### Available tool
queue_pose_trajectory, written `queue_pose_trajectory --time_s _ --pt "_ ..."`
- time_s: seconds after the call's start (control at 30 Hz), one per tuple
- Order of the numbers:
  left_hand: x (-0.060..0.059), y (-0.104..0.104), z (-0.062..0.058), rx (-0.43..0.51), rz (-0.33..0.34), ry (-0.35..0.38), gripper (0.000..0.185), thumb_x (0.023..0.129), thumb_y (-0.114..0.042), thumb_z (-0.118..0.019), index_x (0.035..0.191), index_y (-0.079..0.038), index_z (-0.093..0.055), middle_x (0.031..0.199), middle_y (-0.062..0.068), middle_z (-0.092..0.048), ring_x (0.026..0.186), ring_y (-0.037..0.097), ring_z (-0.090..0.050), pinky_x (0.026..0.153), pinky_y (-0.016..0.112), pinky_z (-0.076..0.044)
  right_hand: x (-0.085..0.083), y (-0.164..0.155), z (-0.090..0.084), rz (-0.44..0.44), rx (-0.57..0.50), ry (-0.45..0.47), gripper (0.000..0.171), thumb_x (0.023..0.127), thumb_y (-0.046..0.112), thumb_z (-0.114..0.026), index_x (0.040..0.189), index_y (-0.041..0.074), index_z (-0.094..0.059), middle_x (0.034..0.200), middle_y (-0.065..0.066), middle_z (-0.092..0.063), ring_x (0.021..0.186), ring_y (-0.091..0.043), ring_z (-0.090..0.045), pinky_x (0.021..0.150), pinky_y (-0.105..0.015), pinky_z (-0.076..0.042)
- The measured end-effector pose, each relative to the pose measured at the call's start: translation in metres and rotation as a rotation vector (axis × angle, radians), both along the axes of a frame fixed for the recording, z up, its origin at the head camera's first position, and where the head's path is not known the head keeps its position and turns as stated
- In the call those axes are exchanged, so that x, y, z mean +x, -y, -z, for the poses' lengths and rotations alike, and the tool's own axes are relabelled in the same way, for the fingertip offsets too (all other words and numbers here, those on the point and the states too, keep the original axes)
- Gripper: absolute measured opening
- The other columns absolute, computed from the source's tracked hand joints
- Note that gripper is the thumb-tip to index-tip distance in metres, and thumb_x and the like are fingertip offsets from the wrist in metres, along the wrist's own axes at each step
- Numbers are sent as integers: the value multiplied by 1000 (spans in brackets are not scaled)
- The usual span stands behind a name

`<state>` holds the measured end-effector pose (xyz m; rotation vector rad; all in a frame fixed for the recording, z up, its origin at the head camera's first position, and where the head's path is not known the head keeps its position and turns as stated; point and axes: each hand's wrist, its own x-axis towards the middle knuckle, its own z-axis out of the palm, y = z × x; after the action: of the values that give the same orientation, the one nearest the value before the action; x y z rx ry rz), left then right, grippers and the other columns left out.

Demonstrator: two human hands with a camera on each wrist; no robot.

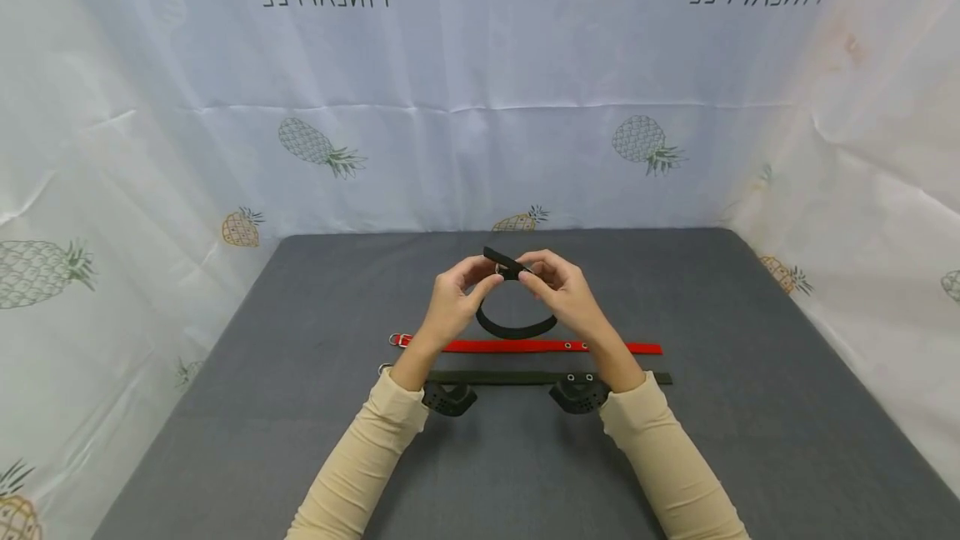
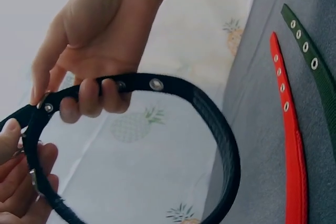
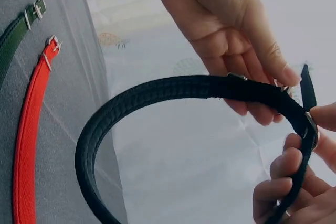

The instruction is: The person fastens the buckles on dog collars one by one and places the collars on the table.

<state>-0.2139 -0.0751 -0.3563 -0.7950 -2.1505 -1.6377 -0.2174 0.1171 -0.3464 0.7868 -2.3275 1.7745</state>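
A black buckled collar, bent into a loop, is held above the table by both hands. My left hand pinches the loop near its metal fittings. With curled fingers, my right hand grips the eyelet part beside it. In the right wrist view, the strap's tip sticks out past the buckle, where the right thumb presses. Metal eyelets show along the band in the left wrist view. Fingers partly hide the buckle in the head view.
A red collar and a dark green collar lie flat and parallel on the grey table, below the loop. Their buckles are on the left, eyelets on the right. A white curtain with pineapple prints hangs around the table.
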Motion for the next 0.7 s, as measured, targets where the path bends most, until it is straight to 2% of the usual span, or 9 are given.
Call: queue_pose_trajectory --time_s 0.1,0.23,0.37,0.47,0.6,0.7 --pt "0 -1 0 15 -15 -3 27 89 -4 -65 114 7 -64 110 25 -69 102 36 -69 93 41 -56 0 0 -1 2 4 10 18 96 3 -55 113 -4 -56 79 0 -54 63 -8 -49 61 -24 -43" --pt "0 -1 0 -16 -8 -16 28 89 -4 -66 115 6 -64 111 24 -69 102 35 -69 92 40 -56 1 1 -3 -18 38 5 18 97 2 -52 114 -3 -54 79 -6 -51 61 -8 -45 60 -24 -40" --pt "0 0 0 -32 5 -20 30 89 -4 -65 117 5 -63 111 24 -69 101 34 -69 90 40 -57 1 1 -4 -26 62 -25 24 98 6 -53 121 -1 -55 76 -4 -49 55 -8 -39 58 -23 -36" --pt "0 1 0 -25 2 -25 30 89 -4 -65 118 6 -63 111 24 -69 101 35 -69 90 40 -57 1 1 -3 -21 64 -36 24 97 7 -55 119 -1 -58 75 -3 -52 55 -8 -39 58 -23 -36" --pt "-1 0 2 -12 4 -50 30 89 -1 -65 118 7 -62 112 24 -68 102 35 -68 91 39 -57 2 -1 -2 -7 40 -49 19 95 2 -56 111 -5 -62 85 -16 -63 63 -5 -49 62 -22 -41" --pt "-1 0 3 -4 8 -67 30 89 1 -64 118 6 -62 112 24 -68 104 35 -68 92 37 -56 2 -1 -2 -6 33 -50 14 93 -1 -57 104 -7 -62 93 -26 -65 68 -4 -53 63 -22 -42"
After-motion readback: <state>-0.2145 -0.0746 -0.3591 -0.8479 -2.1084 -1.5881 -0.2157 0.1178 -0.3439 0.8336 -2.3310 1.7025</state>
